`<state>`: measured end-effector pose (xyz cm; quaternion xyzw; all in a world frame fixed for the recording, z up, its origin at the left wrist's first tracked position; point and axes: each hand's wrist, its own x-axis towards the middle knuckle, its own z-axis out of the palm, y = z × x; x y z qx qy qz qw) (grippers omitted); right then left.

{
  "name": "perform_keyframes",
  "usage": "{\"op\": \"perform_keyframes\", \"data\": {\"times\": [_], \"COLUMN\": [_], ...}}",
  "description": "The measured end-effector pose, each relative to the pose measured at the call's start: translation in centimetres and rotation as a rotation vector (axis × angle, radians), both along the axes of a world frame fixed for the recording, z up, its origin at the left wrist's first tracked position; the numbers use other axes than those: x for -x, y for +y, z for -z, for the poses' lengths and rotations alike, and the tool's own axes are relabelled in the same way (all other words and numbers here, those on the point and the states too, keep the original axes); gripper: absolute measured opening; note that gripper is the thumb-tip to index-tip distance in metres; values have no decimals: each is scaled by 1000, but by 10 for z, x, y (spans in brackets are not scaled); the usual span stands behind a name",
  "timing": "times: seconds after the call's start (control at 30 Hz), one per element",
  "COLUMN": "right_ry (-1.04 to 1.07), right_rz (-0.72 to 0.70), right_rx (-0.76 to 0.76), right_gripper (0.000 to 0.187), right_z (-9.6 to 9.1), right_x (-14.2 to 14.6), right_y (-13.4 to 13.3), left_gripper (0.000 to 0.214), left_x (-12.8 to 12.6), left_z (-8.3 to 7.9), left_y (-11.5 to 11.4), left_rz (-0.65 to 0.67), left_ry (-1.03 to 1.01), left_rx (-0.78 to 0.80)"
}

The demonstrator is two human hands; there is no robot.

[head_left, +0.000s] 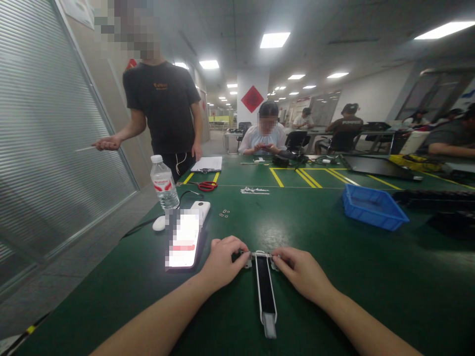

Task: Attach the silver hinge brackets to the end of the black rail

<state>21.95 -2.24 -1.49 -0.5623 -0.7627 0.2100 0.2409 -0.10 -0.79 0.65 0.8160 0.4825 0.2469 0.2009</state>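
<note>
A long, narrow black piece with white edges (265,284) lies on the green table, its pale grey end (269,326) towards me. Across its far end runs a thin metal rod (261,254) with small metal brackets at both sides. My left hand (225,262) pinches the rod's left end between thumb and fingers, beside the left bracket (248,264). At the other end, my right hand (302,269) is closed with its fingertips on the rod by the right bracket (274,266). The fingertips partly cover both ends.
Left of my hands lie a lit phone (183,242), a white mouse-like object (159,223) and a water bottle (163,185). Small metal rings (224,214), red-handled scissors (207,186) and a blue bin (373,207) are farther off. One person stands at left; another sits opposite.
</note>
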Motion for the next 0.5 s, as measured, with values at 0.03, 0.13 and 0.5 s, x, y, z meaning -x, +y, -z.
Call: {"op": "perform_keyframes", "data": {"times": [0.03,0.13,0.5], "right_ry": [1,2,2], "right_rz": [0,0,-2], "right_rx": [-2,-5,0], "right_gripper": [22,22,22], "right_z": [0,0,1], "right_x": [0,0,0], "right_y": [0,0,0], "left_gripper": [9,8,13], "left_x": [0,0,0], "left_z": [0,1,6], "left_y": [0,1,3], "left_rz": [1,12,-6], "left_ry": [2,13,-56], "left_rx": [-1,-5,-46]}}
